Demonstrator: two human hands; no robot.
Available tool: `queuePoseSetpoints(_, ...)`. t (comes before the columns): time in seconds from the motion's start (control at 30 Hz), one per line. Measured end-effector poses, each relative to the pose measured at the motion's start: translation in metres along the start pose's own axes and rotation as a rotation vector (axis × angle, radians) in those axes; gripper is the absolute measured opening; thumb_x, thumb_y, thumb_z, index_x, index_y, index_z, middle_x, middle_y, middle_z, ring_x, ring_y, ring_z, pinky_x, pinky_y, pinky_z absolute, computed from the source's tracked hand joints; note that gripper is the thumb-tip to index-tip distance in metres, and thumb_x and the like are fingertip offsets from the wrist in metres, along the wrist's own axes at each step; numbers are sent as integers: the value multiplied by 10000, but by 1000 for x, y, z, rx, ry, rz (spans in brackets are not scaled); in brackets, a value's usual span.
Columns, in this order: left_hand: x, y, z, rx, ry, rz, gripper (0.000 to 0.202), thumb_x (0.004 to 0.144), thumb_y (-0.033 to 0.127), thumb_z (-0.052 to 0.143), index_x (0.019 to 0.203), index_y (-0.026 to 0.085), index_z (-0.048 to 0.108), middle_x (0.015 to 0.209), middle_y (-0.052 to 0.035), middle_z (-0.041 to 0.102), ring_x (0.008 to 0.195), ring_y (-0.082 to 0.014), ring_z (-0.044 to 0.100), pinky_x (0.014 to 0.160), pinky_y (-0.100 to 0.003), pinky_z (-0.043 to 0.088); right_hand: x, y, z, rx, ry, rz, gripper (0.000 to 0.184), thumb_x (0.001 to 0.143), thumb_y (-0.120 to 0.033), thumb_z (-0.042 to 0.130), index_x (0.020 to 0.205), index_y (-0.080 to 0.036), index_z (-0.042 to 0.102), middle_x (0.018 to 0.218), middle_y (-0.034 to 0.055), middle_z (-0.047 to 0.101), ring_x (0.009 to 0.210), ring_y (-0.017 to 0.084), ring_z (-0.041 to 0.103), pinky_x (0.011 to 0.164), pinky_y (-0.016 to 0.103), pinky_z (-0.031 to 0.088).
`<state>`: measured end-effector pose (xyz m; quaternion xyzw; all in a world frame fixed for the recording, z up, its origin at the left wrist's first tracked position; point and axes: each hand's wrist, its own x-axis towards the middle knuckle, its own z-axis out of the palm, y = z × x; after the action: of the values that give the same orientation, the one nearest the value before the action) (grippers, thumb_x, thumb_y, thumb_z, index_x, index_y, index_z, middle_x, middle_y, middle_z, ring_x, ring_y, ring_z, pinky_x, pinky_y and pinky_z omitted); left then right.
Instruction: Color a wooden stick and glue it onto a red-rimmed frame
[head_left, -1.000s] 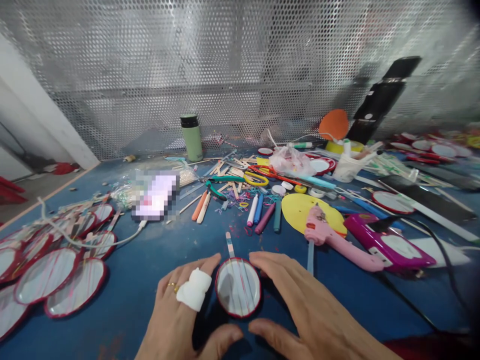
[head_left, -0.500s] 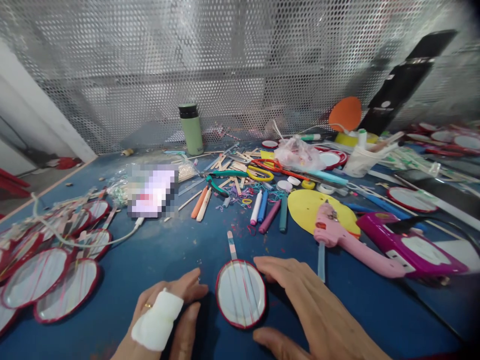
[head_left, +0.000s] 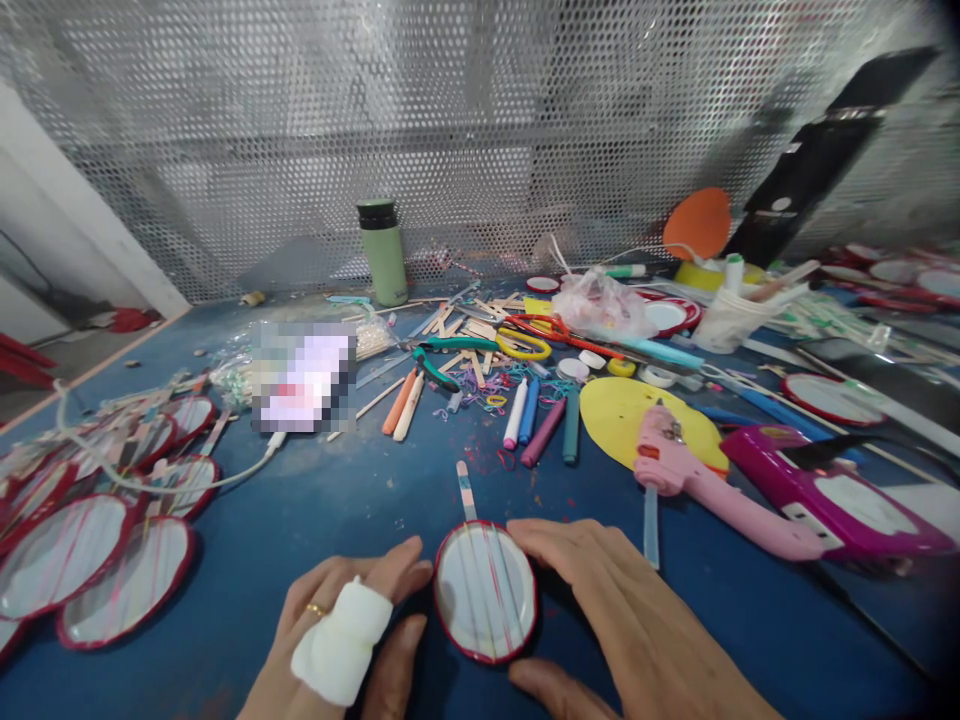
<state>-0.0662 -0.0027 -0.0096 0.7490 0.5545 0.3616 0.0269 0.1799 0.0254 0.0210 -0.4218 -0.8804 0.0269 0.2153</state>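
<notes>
A round white jar lid (head_left: 486,592) with a red rim lies on the blue table, threads or strips stretched across it. A craft stick (head_left: 466,490) juts from its far edge. Just left of the lid is my left hand (head_left: 352,620), fingers apart, with a ring and a white wrapping on it; its fingertips come close to the rim. My right hand (head_left: 615,610) curves around the lid's right side, thumb and forefinger spread. Its forefinger is at the upper right rim, and I cannot tell whether it touches. Neither hand holds anything.
Similar red-rimmed discs (head_left: 127,580) are heaped at left beside a cabled phone (head_left: 304,385). Markers (head_left: 544,432), pliers (head_left: 439,365) and scissors (head_left: 525,345) lie ahead. A pink glue gun (head_left: 720,500) rests at right near a purple device (head_left: 817,490). A green bottle (head_left: 384,255) stands behind.
My left hand has moved right, closer to the lid. My right hand stays around the lid's right side. The view has shifted slightly.
</notes>
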Motion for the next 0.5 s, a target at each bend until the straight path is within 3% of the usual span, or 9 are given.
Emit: queuePoseSetpoints(0.5,-1,-2,0,11,-4,14,530,980,277,504,1491,403,440,1062,41,793,981,-219,748,875,-338,634,4,-2,-4,42,-15,1,495,933,-396,637,1359,-179,506,1310,109,674,1132,262,659,977,413,537)
